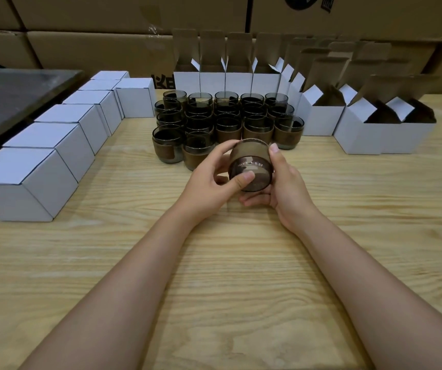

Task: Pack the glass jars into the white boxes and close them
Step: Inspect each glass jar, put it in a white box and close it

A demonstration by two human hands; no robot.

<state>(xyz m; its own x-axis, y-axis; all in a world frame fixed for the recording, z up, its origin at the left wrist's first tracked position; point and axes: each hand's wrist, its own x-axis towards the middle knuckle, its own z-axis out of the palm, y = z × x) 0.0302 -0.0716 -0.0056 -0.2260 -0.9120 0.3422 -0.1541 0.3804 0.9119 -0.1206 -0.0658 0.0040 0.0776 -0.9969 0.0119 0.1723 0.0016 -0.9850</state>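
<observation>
Both hands hold one smoky glass jar (251, 161) with a brown band, tipped on its side above the wooden table (214, 276). My left hand (209, 180) grips its left side, thumb on the glass rim. My right hand (283, 182) cups it from the right and below. Behind it stand several more jars (222, 121) in rows. Open white boxes (358, 134) with raised flaps stand to the right and along the back (211, 78). Closed white boxes (46, 158) form a row on the left.
A dark flat tray or panel (14, 102) lies at the far left behind the closed boxes. Large brown cardboard cartons (107, 22) are stacked like a wall along the table's back edge.
</observation>
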